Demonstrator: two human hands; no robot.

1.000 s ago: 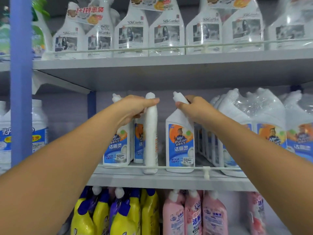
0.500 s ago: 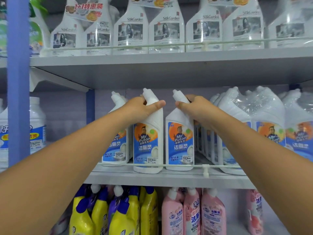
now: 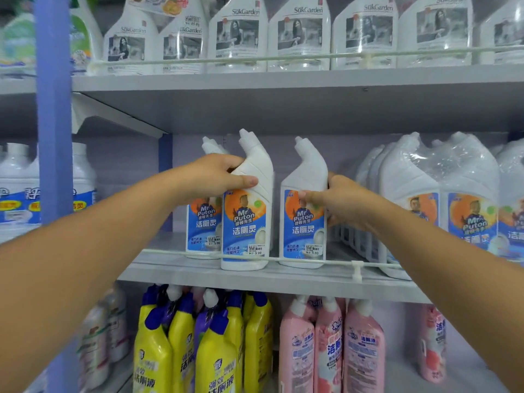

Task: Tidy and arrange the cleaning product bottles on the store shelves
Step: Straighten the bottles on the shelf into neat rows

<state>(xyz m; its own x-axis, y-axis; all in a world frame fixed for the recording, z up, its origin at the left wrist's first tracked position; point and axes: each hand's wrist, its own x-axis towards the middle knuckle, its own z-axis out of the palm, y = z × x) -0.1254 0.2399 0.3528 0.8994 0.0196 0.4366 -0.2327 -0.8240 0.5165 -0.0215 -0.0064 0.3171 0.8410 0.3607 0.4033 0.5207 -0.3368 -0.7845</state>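
- Left hand (image 3: 218, 177) grips the white angled-neck plastic toilet-cleaner bottle (image 3: 246, 211), now turned label-forward.
- Right hand (image 3: 337, 202) grips its matching neighbour bottle (image 3: 304, 211), slid lower; the row on the grey metal shelf (image 3: 198, 275) looks nearly aligned.

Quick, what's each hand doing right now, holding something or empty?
Left hand: grips the shoulder of the middle Mr Puton bottle.
Right hand: holds the side of the right Mr Puton bottle, thumb across its label.

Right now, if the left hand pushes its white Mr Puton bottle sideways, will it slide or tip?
The white Mr Puton bottle is tall on a narrow base, so it may tip. The left hand holds it high, near the neck, which adds leverage. The rail in front should stop a forward fall.
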